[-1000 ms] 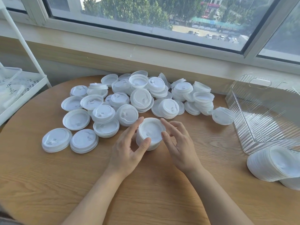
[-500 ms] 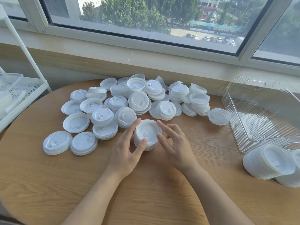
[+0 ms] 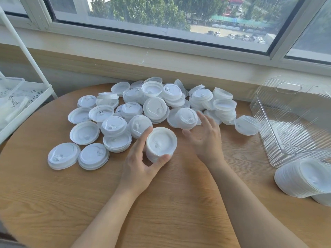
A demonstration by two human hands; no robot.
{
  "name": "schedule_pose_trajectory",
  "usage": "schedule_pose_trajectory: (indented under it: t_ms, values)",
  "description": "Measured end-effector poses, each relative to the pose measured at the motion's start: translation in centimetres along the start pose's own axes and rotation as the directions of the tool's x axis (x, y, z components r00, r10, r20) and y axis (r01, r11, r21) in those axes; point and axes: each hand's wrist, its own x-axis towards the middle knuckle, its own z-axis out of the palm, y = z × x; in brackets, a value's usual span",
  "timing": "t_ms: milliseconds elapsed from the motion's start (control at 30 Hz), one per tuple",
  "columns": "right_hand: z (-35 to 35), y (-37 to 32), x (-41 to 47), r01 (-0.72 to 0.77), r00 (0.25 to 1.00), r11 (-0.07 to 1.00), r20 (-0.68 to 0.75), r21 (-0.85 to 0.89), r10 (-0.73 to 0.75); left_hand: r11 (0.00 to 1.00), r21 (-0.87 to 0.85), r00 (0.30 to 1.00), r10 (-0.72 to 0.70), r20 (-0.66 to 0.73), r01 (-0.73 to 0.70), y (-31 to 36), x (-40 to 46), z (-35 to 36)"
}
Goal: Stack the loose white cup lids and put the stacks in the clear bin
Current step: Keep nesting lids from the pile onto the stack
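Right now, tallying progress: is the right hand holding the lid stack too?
No, only the left hand grips the lid stack; the right hand reaches, fingers straight, toward the loose lids.

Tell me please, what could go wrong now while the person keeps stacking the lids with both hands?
1. The left hand alone grips the lid stack; it could tip or splay.
2. The right hand, open and reaching toward the loose lid pile, might knock overlapping lids about.
3. A finished stack lies on its side at the table edge, outside the clear bin; it may roll off.
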Motion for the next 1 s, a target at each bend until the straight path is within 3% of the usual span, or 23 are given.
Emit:
schedule_pose_trajectory:
  t_ms: [233,600,1000]
  values:
    - [2.1,0.7,3.1,-0.019,0.995,0.998,0.101,-0.058,0.025,1.000,0.024,1.000,0.007,-0.004,-0.007,-0.2,0.1,0.0]
    - [1.6,0.4,3.1,0.013,1.000,1.000,-0.006,-0.020,-0.013,0.999,0.041,0.999,0.035,-0.018,-0.034,-0.1,0.1,0.1]
    - [-2.9,-0.9,-2.6,0.339,0.939,0.919,0.129,-0.200,-0.318,0.998,0.038,0.999,0.044,-0.009,-0.044,0.7,-0.3,-0.3]
